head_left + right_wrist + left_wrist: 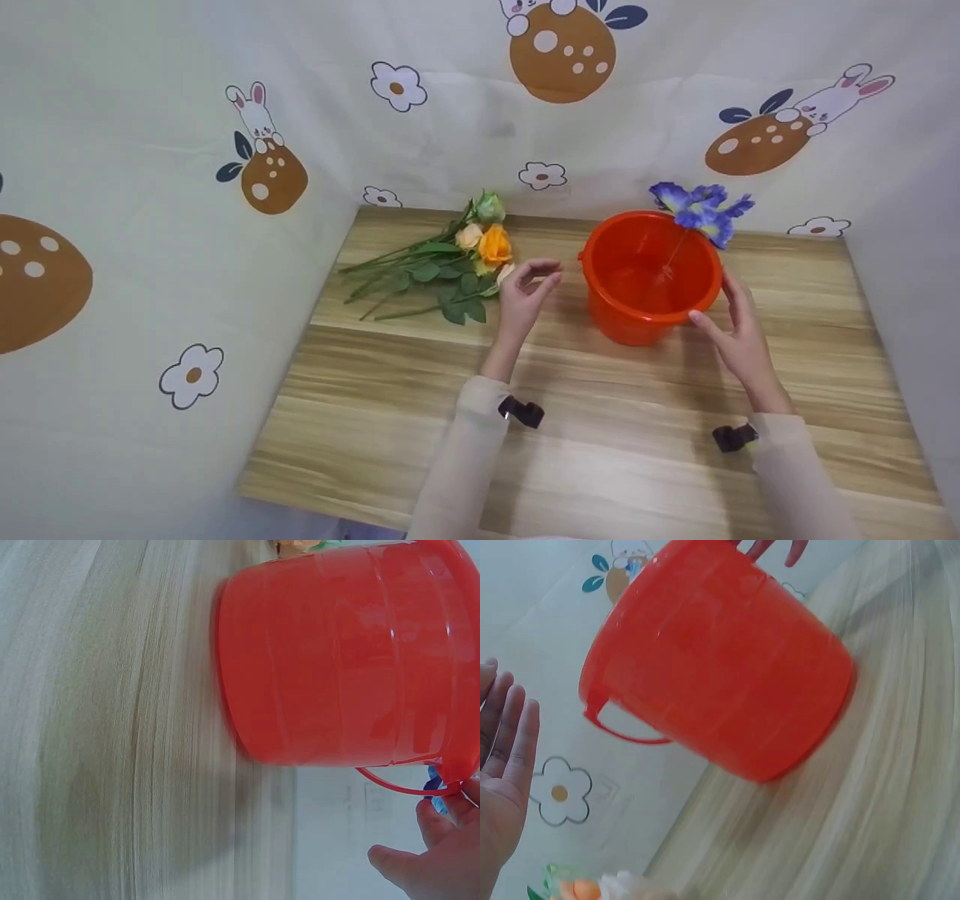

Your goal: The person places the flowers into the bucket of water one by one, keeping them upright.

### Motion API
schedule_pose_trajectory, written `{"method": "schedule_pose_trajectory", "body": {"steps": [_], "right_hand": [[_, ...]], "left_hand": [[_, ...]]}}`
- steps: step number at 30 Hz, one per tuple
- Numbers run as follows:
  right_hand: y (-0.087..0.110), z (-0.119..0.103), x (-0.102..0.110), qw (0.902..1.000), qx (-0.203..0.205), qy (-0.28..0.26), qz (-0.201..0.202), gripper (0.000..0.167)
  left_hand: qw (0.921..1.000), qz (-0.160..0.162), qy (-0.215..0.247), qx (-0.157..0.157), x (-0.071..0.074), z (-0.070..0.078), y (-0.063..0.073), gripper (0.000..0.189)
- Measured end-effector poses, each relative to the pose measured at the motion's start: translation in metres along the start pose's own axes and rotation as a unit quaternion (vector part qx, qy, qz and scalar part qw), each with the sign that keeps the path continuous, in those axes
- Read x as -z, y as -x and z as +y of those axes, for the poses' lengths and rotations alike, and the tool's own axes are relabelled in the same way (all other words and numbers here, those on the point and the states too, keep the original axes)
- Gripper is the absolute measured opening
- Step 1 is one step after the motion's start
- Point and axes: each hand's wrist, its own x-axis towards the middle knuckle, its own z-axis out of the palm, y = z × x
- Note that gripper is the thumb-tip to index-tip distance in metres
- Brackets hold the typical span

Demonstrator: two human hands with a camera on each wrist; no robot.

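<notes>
We recorded a red bucket [634,330] standing upright on the table [375,412], right of centre. A blue-purple flower [701,206] stood in it, stem inside, blooms at the far-right rim. The right grip [739,341] was unclenched, its fingers loosely extended along the bucket's right side, thumb at the near-right rim. We noted the left grip [521,292] released, between the bucket and several cut flowers [427,271] lying far left; contact with their blooms we could not tell.
</notes>
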Motion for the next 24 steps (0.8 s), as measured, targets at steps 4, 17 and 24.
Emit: {"method": "schedule_pose_trajectory", "body": {"steps": [4, 17, 24], "right_hand": [[0.000, -0.001, -0.001, 0.9998, 0.013, 0.012, 0.006, 0.082], [0.000, -0.002, -0.001, 0.9999, 0.009, 0.003, 0.005, 0.083], [0.005, -0.025, -0.003, 1.0000, 0.000, 0.001, 0.001, 0.079]], "left_hand": [[0.9999, 0.016, -0.003, 0.003, 0.017, -0.006, 0.006, 0.023], [0.9969, 0.063, -0.038, 0.027, 0.074, -0.017, 0.017, 0.024], [0.9941, 0.080, -0.050, 0.055, 0.103, -0.009, 0.025, 0.022]]}}
